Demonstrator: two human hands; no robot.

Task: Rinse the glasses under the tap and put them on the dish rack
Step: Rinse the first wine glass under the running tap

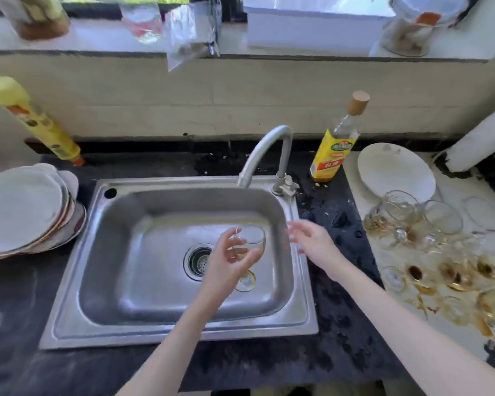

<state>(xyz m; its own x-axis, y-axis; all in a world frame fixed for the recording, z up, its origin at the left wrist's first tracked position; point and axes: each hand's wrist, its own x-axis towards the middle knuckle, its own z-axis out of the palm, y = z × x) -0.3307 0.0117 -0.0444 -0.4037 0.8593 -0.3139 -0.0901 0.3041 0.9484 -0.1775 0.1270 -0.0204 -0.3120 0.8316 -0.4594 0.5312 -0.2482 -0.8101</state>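
Note:
My left hand (229, 261) grips a clear stemmed glass (250, 241) with a gold-tinted foot, held tilted over the steel sink (69, 281) near the drain (199, 261). Just right of it, over the sink's right rim, my right hand (312, 238) hovers with fingers spread and nothing in it. The grey tap (265, 150) arches above the basin; I see no water running. Several more glasses (412, 218), some stained brown, lie crowded on the white counter at the right.
A stack of plates (26, 210) sits left of the sink. A yellow bottle (35, 121) leans at the back left, an oil bottle (335, 147) stands by the tap, and a white plate (395, 170) lies behind the glasses. Jars and a box line the windowsill.

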